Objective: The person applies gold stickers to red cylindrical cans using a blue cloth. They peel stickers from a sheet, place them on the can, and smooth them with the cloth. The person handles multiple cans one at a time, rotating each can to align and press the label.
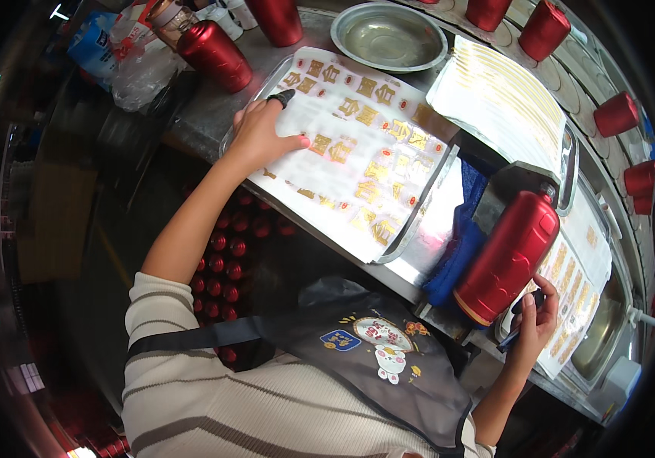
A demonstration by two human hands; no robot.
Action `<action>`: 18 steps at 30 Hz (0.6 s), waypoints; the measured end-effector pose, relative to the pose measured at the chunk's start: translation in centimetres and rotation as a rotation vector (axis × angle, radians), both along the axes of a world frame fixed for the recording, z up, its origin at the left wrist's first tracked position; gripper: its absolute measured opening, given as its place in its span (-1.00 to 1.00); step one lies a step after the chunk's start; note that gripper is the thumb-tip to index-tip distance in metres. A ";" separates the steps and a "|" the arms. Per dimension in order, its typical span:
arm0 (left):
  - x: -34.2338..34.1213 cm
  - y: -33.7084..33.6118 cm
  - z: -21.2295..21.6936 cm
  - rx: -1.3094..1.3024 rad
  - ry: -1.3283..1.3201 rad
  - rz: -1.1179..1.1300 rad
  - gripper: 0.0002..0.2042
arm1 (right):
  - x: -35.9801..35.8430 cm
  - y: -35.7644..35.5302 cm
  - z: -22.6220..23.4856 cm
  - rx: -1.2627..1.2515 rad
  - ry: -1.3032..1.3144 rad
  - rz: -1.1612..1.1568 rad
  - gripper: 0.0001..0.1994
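My left hand [260, 136] rests on the left edge of a white sheet of gold-character decals [335, 114]. Its thumb is stretched out over the sheet, and a black cover sits on one fingertip. The sheet lies on a metal tray [411, 248]. Beside the bottom end of a glossy red bottle [509, 256], my right hand [535, 324] has its fingers curled round a small dark object that I cannot make out. The bottle lies tilted next to a blue cloth [457, 244].
Behind the decals stand a metal basin [388, 38] and a stack of yellow-striped white sheets [499, 99]. More decal sheets [571, 305] lie at right. Red bottles [215, 57] stand at back left; a curved conveyor [571, 84] carries red pieces. Several red bottles [224, 267] are below the table.
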State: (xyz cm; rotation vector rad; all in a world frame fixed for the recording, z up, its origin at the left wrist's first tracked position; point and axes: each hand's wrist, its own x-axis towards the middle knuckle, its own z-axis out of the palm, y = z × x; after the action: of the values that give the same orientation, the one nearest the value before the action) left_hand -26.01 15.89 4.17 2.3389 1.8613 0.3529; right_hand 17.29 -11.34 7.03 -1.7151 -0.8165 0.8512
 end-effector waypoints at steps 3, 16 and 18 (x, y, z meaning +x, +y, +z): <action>0.4 0.2 -0.3 0.051 0.060 0.078 -0.37 | 0.1 0.4 -0.5 -0.011 0.016 -0.001 -0.67; -0.6 5.0 -0.9 -0.129 -0.039 0.020 -0.45 | 0.1 0.0 -1.3 0.038 0.027 0.069 -0.75; -0.6 5.4 -0.6 -0.170 -0.049 0.021 -0.45 | 0.1 0.0 -1.5 0.039 0.022 0.065 -0.76</action>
State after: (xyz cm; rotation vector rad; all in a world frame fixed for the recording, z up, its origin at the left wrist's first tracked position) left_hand -26.61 21.27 3.59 2.1819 1.8173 0.2411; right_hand 17.38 -11.30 5.52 -1.6502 -0.8731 0.8910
